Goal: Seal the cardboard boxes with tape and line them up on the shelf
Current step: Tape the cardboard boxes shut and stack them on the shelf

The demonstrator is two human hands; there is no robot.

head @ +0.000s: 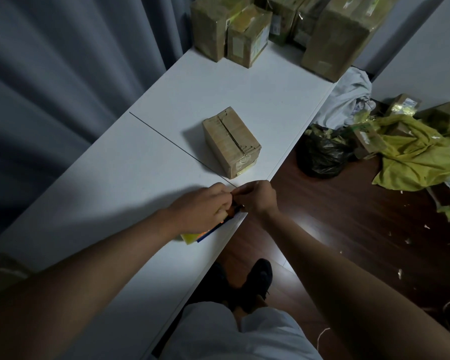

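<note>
Home room, grey curtains [50, 74], dark wood floor [348, 229], white table [115, 190], clothes heap [413, 157]

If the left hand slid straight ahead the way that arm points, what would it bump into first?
Almost at once the right hand, which meets the left hand fingertip to fingertip over the yellow and blue tape dispenser. The cardboard box lies off that line, though depth is hard to judge.

Nothing here can be read. The cardboard boxes [247, 35] at the far end of the white table [146, 162] carry pale labels, but their print is too blurred to make out.
</note>
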